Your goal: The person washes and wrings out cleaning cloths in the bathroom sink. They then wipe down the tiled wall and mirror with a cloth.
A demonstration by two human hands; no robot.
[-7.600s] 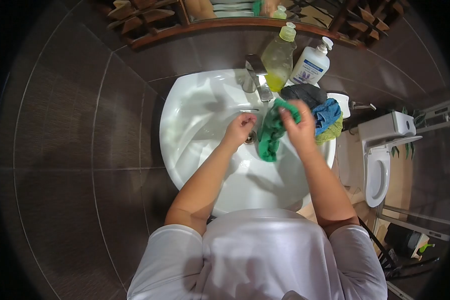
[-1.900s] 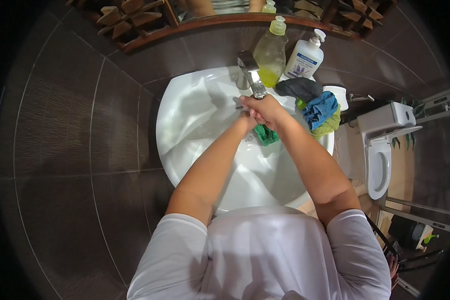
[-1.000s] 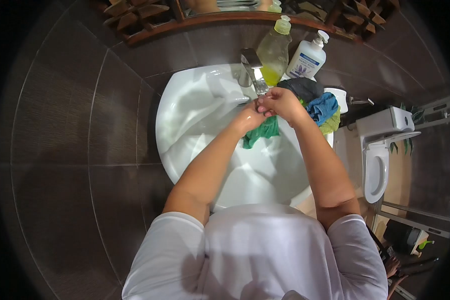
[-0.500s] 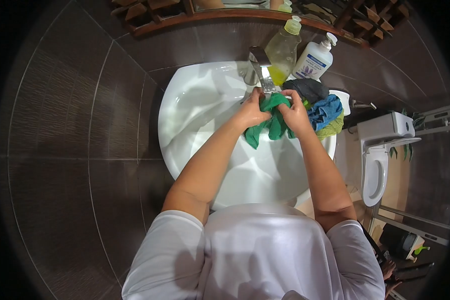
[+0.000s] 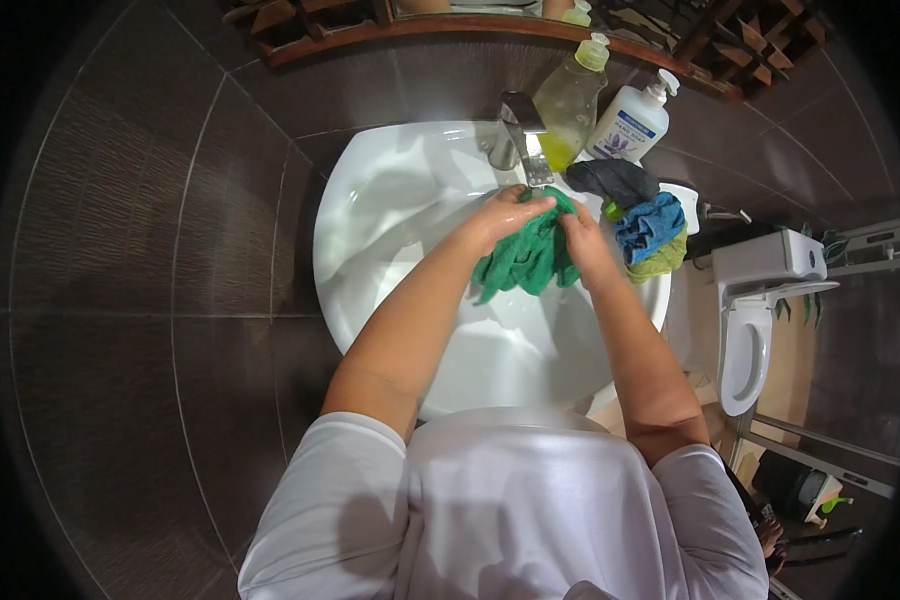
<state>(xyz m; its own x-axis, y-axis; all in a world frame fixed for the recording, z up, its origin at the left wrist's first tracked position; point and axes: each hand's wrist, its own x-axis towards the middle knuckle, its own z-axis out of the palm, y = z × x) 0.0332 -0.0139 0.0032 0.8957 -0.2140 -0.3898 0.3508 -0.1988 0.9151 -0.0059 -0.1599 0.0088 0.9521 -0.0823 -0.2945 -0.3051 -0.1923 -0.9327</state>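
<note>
A wet green cloth hangs from both my hands over the white sink, just below the metal faucet. My left hand grips its upper left part, with the thumb lying across the top. My right hand pinches the cloth's right side, its fingers partly hidden by the folds. The cloth's lower edge droops into the basin. Close to the right hand, on the sink's rim, lie a dark grey cloth, a blue cloth and an olive-green cloth.
Behind the faucet stand a bottle of yellow liquid and a white hand soap pump bottle. A wooden-framed mirror runs above them. Dark tiled wall borders the left side. A toilet is at the right.
The green cloth has spread wider and hangs more to the left. My left thumb has moved over its top, and my right hand has shifted slightly down.
</note>
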